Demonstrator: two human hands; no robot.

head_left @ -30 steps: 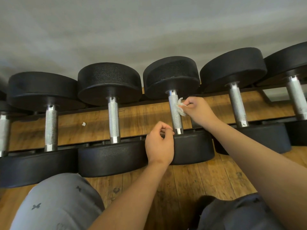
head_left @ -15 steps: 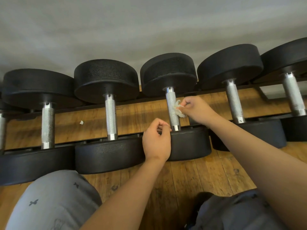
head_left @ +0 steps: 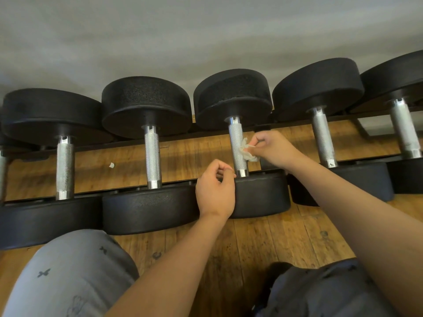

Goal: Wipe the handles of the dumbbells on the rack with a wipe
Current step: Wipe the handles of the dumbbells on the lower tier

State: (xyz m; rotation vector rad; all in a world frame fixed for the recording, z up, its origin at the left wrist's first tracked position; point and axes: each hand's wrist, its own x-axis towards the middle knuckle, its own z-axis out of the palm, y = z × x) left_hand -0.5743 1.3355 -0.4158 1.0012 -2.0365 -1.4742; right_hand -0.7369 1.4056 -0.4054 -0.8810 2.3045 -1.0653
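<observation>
Here the right hand (head_left: 272, 148) pinches the wipe (head_left: 247, 153) against the right edge of the handle (head_left: 236, 143). The left hand (head_left: 215, 191), fingers (head_left: 225, 174) curled empty, crowds its lower end.

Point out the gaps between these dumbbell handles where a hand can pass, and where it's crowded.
Open: between the leftmost full handle and the second handle, only a small white scrap there; also between the fourth handle and fifth handle. Crowded: the middle handle, with the right hand holding the wipe on its right and the left hand at its near end.

Small white scrap (head_left: 111, 165) on wooden floor (head_left: 286, 243); grey wall (head_left: 206, 30).
</observation>
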